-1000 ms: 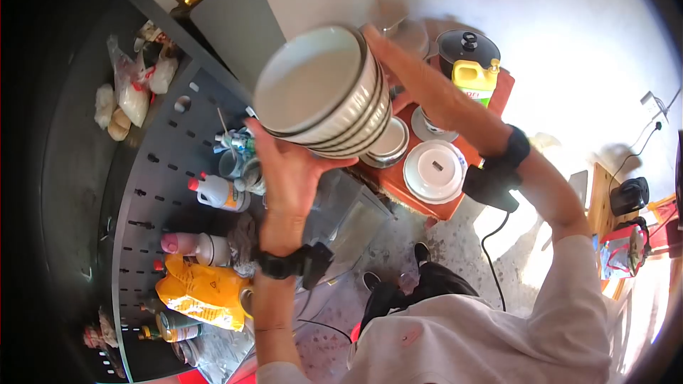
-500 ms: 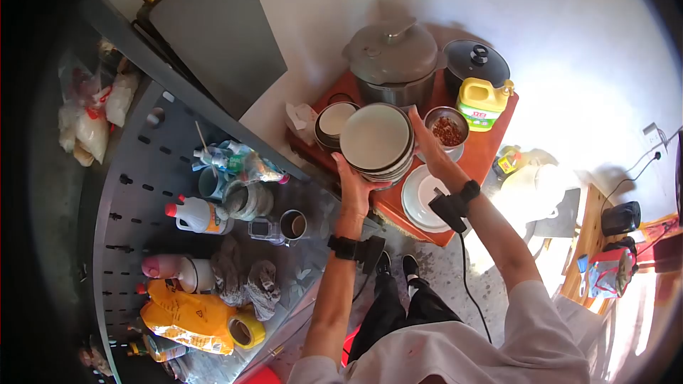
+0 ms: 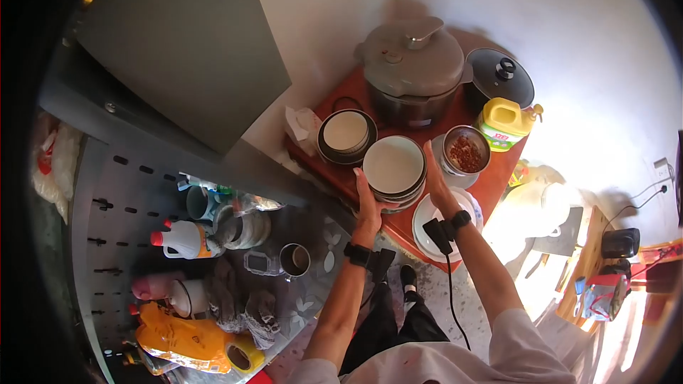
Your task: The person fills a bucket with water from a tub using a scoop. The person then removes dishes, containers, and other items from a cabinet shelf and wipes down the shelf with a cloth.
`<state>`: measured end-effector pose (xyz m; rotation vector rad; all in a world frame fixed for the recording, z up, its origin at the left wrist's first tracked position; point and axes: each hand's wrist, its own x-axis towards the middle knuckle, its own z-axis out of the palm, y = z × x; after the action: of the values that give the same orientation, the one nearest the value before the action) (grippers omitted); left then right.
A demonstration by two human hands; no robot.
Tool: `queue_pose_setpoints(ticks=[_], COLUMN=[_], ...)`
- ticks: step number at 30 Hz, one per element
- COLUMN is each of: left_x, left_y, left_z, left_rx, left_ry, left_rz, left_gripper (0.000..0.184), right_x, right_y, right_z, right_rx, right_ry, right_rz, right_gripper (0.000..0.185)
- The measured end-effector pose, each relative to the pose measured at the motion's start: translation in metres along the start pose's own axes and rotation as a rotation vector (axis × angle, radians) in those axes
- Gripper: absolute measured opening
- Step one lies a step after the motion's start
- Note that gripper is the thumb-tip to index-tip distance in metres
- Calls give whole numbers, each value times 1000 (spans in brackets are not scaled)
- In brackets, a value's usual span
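Observation:
A stack of white bowls point(image 3: 394, 165) with dark rims is between my two hands. My left hand point(image 3: 368, 206) presses its near left side, fingers partly hidden beneath. My right hand point(image 3: 439, 178) lies flat along the right side. I cannot tell whether the stack rests on the red-brown table point(image 3: 334, 178) or hangs just above it. Smaller nested bowls point(image 3: 347, 132) sit to the upper left. A metal bowl of reddish-brown bits point(image 3: 466, 151) stands right of the stack. White plates point(image 3: 427, 231) lie beneath my right wrist.
Behind the bowls are a large pressure cooker point(image 3: 413, 67), a glass-lidded pan point(image 3: 499, 75) and a yellow jug point(image 3: 506, 124). On the left, a dark shelf point(image 3: 313, 270) holds a mug point(image 3: 294, 260), a white bottle point(image 3: 185, 240) and an orange bag point(image 3: 181, 338). A grey panel point(image 3: 185, 50) rises upper left.
The bowl stack and both my hands have moved right and lower in view, apart from the smaller nested bowls. My view has shifted, and the cooker looks larger.

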<state>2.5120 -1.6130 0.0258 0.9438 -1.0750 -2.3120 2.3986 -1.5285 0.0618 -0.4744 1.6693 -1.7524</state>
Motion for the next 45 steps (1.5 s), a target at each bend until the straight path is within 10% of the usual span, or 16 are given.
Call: queue_pose_setpoints(ticks=[19, 24, 30, 35, 38, 40, 42, 45], left_x=[4, -3, 47, 31, 46, 38, 16, -10], left_y=[12, 15, -54, -18, -37, -22, -1, 23], left_z=[5, 12, -30, -13, -20, -14, -3, 5], left_rx=[174, 285, 818, 488, 1029, 690, 692, 425], left_ry=[194, 342, 440, 301, 506, 383, 386, 220], left_rz=[46, 53, 727, 641, 859, 450, 549, 158], left_gripper=[76, 50, 38, 39, 42, 42, 45, 52], right_x=[35, 50, 43, 41, 43, 44, 46, 38], right_y=[42, 79, 65, 53, 47, 44, 41, 42], right_z=[-4, -12, -12, -21, -28, -33, -32, -23], right_rx=[127, -3, 8, -30, -58, -80, -78, -50], right_ry=[8, 35, -153, -257, -324, -373, -412, -235], right_rz=[197, 78, 35, 52, 64, 64, 57, -8], right_gripper=[69, 62, 61, 60, 59, 59, 59, 66])
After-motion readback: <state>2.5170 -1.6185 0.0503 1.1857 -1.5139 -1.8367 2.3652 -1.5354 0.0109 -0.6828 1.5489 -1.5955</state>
